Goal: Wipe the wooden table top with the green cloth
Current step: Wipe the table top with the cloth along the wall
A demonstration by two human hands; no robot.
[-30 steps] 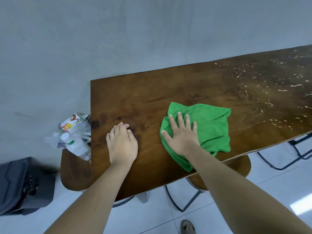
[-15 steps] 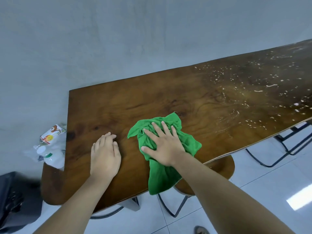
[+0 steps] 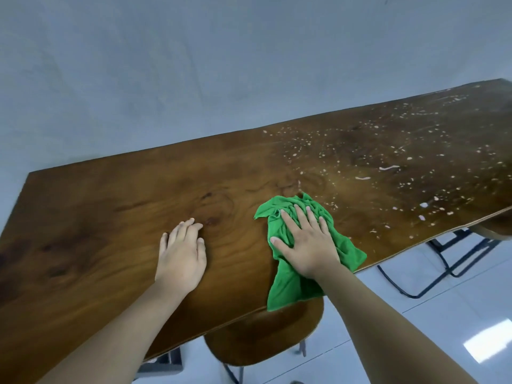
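The long dark wooden table top (image 3: 116, 206) stretches from lower left to upper right. A crumpled green cloth (image 3: 293, 284) lies near its front edge, and one corner hangs over that edge. My right hand (image 3: 307, 245) presses flat on the cloth with fingers spread. My left hand (image 3: 181, 250) rests flat on the bare wood to the left of the cloth, fingers together. Pale crumbs and specks (image 3: 388, 173) cover the right half of the table, starting just beyond the cloth.
A brown round-seated stool (image 3: 260, 336) stands under the front edge below the cloth. Black metal chair legs (image 3: 443, 261) show on the tiled floor at the right. A grey wall runs behind the table.
The view has shifted right, so the bag of bottles at the left end is out of sight. The cloth has bunched up under my right hand and now hangs over the front edge.
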